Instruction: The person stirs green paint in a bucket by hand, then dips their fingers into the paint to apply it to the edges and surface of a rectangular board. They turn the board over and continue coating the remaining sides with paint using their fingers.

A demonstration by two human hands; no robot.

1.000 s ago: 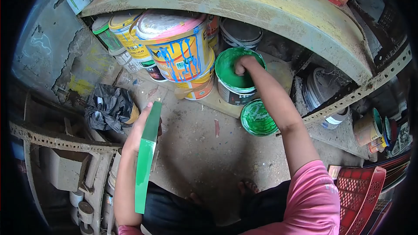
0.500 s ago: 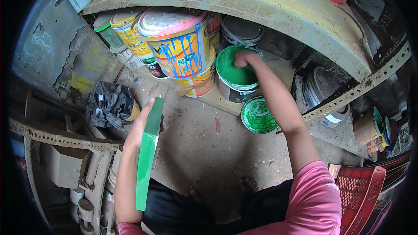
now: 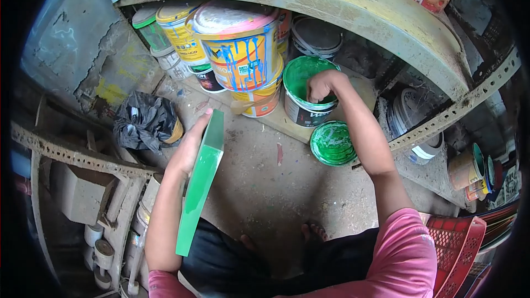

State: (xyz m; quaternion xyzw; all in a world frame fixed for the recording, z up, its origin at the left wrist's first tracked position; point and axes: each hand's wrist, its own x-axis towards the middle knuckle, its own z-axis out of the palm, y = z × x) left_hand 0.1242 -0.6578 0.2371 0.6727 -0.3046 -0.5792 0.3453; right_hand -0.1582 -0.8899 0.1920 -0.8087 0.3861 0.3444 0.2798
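My left hand grips a flat green-painted panel by its far side, holding it tilted on edge above my left thigh. Its long edge is glossy green along the nearer part and darker at the far end. My right hand is at the mouth of a paint bucket with green-coated inner walls. The fingers of that hand curl downward, closed; whatever they hold is hidden. A green-smeared lid lies just in front of the bucket.
Stacked paint buckets stand left of the open bucket, under a dusty shelf. A black plastic bag sits on the floor at left. A perforated metal rail runs at right, above a red crate.
My right hand has risen from inside the bucket to nearer its rim. The panel has turned slightly, showing more of its green edge. The whole view has shifted a little.
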